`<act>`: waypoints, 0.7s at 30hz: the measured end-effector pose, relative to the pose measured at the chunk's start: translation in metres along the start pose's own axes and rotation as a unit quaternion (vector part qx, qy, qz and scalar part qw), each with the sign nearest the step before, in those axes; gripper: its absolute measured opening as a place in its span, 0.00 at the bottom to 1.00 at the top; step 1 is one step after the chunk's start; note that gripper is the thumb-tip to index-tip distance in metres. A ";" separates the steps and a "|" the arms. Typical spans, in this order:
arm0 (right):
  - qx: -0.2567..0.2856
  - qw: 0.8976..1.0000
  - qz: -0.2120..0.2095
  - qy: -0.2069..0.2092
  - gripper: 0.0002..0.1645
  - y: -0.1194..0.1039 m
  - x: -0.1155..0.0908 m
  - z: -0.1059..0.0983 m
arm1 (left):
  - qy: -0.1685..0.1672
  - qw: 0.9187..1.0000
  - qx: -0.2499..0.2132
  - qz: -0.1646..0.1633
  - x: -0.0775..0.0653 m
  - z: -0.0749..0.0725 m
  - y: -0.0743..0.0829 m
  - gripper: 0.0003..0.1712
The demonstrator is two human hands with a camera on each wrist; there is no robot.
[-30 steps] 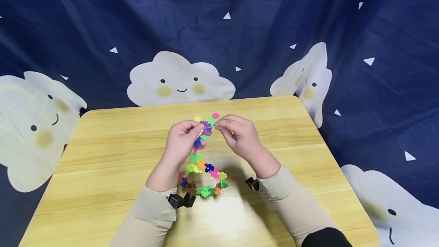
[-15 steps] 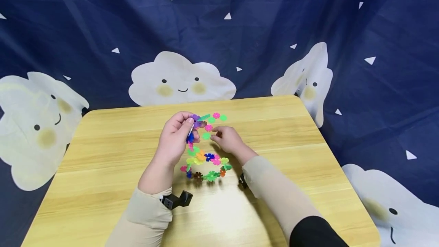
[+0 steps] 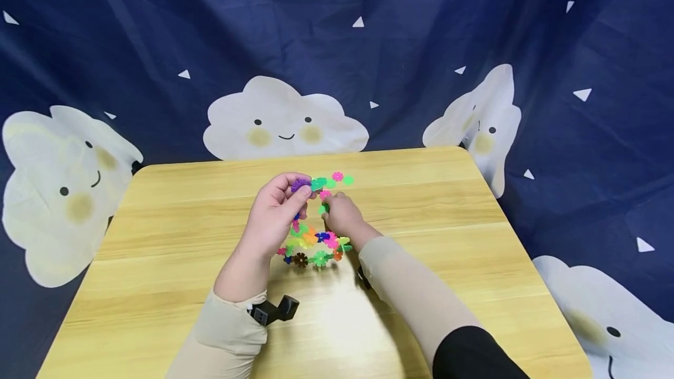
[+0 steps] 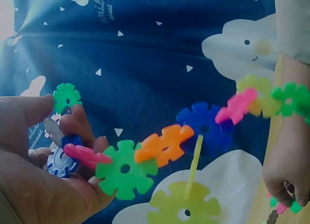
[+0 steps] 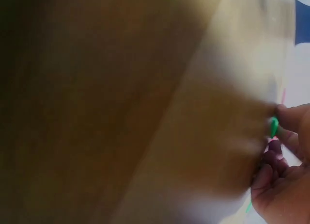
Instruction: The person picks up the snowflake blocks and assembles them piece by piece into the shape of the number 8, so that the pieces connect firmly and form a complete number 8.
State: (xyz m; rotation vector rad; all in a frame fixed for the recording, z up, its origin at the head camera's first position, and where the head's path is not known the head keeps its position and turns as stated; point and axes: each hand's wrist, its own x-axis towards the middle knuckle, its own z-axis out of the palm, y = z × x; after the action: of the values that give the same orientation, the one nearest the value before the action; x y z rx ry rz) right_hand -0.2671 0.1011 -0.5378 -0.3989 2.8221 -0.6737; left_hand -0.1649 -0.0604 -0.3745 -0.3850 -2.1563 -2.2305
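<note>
My left hand (image 3: 277,209) pinches the end of a chain of interlocking snowflake discs. A purple disc (image 3: 300,185) and a teal disc (image 3: 318,183) show at its fingertips. In the left wrist view, pink, green (image 4: 126,169), orange (image 4: 165,144), blue and yellow discs trail from that hand. Lower down, the chain bends into a loop with a brown disc (image 3: 301,259) at its near side. My right hand (image 3: 344,215) is down at the tabletop, a green disc (image 5: 274,128) pinched between thumb and finger. Its fingers partly hide that disc.
Loose discs lie beyond the hands on the wooden table (image 3: 421,203): a pink one (image 3: 337,176), a green one (image 3: 348,180) and another pink one (image 3: 325,195) close to the right fingers. A dark blue cloud-print curtain (image 3: 400,45) hangs behind the table.
The right hand has left the teal disc on the chain and come down to the loose discs, now pinching a green one. The left hand has shifted slightly left, still holding the chain.
</note>
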 end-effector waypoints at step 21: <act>0.485 0.806 -0.239 0.240 0.07 -0.025 -0.116 -0.140 | 0.003 1.000 -0.004 0.012 0.001 0.013 -0.006 0.07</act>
State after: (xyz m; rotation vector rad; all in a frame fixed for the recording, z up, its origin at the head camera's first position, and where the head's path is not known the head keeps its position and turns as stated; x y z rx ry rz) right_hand -0.1895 0.1728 -0.3875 -0.7984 2.2510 -2.4329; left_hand -0.1653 -0.0467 -0.3803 -0.4027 -2.1285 -2.2254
